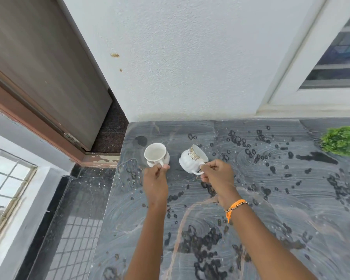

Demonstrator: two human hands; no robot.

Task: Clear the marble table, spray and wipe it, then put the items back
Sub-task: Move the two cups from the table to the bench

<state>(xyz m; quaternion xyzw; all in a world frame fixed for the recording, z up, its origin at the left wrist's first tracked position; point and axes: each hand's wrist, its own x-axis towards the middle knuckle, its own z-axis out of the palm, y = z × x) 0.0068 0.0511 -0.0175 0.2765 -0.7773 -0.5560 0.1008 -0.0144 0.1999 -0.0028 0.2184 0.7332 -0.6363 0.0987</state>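
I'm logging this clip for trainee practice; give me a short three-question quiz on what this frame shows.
1. True or false: each hand holds a white cup by its handle.
2. Which cup is tilted: A left, B right?
3. What green thing sits at the table's far right?

Key: 1 true: left hand grips the left cup, right hand the right cup. 2 B. 3 a plant on the wet marble table.

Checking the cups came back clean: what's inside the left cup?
The left cup, held by the left hand, shows a bare white interior, apparently empty. Its near inner wall is hidden from this angle.
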